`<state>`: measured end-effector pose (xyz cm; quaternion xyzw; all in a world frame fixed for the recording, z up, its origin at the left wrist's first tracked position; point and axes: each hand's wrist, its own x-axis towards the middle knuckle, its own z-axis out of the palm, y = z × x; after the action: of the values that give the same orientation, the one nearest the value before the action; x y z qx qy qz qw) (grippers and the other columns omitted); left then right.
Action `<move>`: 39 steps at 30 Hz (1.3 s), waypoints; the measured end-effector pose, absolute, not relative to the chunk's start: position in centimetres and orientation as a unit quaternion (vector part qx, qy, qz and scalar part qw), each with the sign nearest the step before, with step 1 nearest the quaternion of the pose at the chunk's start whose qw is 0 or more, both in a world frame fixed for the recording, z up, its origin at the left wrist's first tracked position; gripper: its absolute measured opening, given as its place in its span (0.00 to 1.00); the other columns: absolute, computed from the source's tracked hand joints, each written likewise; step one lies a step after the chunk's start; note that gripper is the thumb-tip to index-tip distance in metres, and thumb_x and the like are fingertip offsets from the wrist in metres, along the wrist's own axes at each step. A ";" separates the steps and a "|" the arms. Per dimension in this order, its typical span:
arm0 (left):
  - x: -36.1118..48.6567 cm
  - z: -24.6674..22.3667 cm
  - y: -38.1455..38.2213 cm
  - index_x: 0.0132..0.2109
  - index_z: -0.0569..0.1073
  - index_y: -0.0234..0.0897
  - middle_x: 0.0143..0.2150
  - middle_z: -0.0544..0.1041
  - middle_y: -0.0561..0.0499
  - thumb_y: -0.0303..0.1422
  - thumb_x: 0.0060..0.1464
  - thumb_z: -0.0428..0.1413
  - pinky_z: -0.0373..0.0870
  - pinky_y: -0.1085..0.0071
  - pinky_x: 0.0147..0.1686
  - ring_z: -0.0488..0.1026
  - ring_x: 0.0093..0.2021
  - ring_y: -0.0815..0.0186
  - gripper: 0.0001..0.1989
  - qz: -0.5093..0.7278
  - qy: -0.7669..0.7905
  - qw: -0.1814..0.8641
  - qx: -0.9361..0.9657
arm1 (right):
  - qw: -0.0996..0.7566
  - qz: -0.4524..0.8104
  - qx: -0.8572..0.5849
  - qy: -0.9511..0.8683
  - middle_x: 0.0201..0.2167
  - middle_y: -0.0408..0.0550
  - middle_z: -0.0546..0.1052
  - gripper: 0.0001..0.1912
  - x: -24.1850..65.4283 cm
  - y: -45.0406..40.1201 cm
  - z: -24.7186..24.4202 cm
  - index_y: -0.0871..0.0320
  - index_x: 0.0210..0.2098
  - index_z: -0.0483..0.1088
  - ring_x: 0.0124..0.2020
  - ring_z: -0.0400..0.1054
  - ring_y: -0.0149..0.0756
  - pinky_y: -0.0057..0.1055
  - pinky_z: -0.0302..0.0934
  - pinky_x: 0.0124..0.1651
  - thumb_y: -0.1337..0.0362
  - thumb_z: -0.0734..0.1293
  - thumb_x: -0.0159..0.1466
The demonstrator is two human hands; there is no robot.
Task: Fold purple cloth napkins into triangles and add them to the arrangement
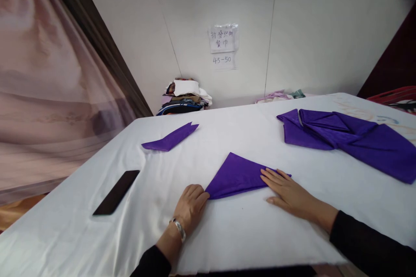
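A purple napkin (238,175), folded into a triangle, lies flat on the white tablecloth (234,233) with its peak pointing away from me. My left hand (191,203), with a silver bracelet at the wrist, has its fingers closed on the napkin's left corner. Over the right corner, my right hand (286,192) lies flat, fingers stretched out on the fabric and thumb on the tablecloth. A narrow folded purple napkin (172,138) rests farther back on the left. Several loosely piled purple napkins (344,136) lie at the back right.
A dark flat rectangular object (117,192) lies on the left of the table. Behind the far edge are a stack of folded clothes (185,95) and more fabric (279,95). A handwritten sign (223,45) is on the wall. A pink curtain (55,78) hangs at left.
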<state>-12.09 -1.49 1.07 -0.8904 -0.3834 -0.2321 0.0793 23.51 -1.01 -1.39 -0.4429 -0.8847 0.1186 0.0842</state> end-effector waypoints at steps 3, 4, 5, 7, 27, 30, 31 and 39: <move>-12.1 1.0 -1.8 0.33 0.70 0.37 0.27 0.69 0.51 0.21 0.55 0.46 0.65 0.66 0.36 0.66 0.33 0.66 0.10 -0.232 -0.379 0.076 -0.893 | 0.076 0.100 -0.460 -0.879 0.65 0.48 0.49 0.32 24.9 -1.2 -1.3 0.52 0.64 0.43 0.65 0.41 0.43 0.48 0.35 0.64 0.48 0.53 0.64; -12.1 0.9 -1.9 0.33 0.70 0.36 0.27 0.69 0.51 0.21 0.55 0.46 0.65 0.66 0.35 0.66 0.33 0.66 0.10 -0.232 -0.377 0.076 -0.893 | 0.075 0.092 -0.469 -0.875 0.65 0.48 0.49 0.32 25.2 -1.3 -1.3 0.52 0.64 0.45 0.65 0.41 0.43 0.48 0.36 0.64 0.47 0.53 0.64; -12.1 0.9 -1.9 0.33 0.70 0.36 0.27 0.68 0.51 0.21 0.55 0.46 0.65 0.66 0.35 0.66 0.33 0.66 0.10 -0.233 -0.375 0.077 -0.894 | 0.074 0.082 -0.481 -0.870 0.64 0.49 0.50 0.32 25.3 -1.2 -1.2 0.53 0.64 0.46 0.65 0.41 0.44 0.49 0.36 0.63 0.47 0.53 0.64; -12.1 0.8 -2.1 0.33 0.70 0.36 0.27 0.68 0.51 0.22 0.55 0.46 0.65 0.66 0.35 0.66 0.33 0.65 0.10 -0.235 -0.373 0.077 -0.894 | 0.078 0.061 -0.500 -0.860 0.64 0.52 0.51 0.33 24.8 -1.2 -0.7 0.56 0.63 0.50 0.65 0.41 0.45 0.50 0.35 0.63 0.46 0.53 0.64; -11.8 2.1 -2.9 0.40 0.69 0.38 0.33 0.73 0.50 0.20 0.52 0.48 0.68 0.63 0.41 0.69 0.40 0.64 0.11 -0.308 -0.356 0.037 -0.881 | 0.106 0.167 -0.384 -0.902 0.65 0.55 0.48 0.35 17.0 -0.5 1.2 0.56 0.63 0.50 0.65 0.35 0.46 0.51 0.28 0.63 0.46 0.57 0.62; -10.8 3.4 -3.0 0.39 0.68 0.38 0.36 0.73 0.50 0.20 0.51 0.50 0.68 0.63 0.44 0.69 0.45 0.63 0.10 -0.335 -0.341 0.004 -0.878 | 0.144 0.172 -0.361 -0.905 0.65 0.54 0.49 0.35 14.3 -2.2 2.2 0.56 0.64 0.47 0.65 0.37 0.46 0.51 0.28 0.63 0.51 0.60 0.61; -10.2 3.9 -3.0 0.39 0.68 0.38 0.37 0.74 0.50 0.20 0.51 0.50 0.67 0.62 0.45 0.69 0.45 0.63 0.11 -0.342 -0.331 -0.009 -0.879 | 0.164 0.177 -0.356 -0.903 0.64 0.55 0.51 0.35 13.3 -2.7 2.4 0.57 0.63 0.47 0.65 0.39 0.46 0.50 0.30 0.63 0.53 0.61 0.61; -6.4 5.7 -3.0 0.40 0.70 0.39 0.35 0.76 0.50 0.28 0.52 0.54 0.68 0.63 0.42 0.72 0.37 0.65 0.06 -0.346 -0.282 -0.159 -0.881 | 0.376 0.271 -0.399 -0.791 0.36 0.48 0.74 0.10 11.0 -4.3 1.0 0.58 0.40 0.68 0.37 0.67 0.38 0.35 0.59 0.43 0.67 0.60 0.59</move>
<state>-6.41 -2.99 5.68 -0.8806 -0.2821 -0.3461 -0.1589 10.99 -4.33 0.95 -0.3995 -0.7911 0.2713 0.3756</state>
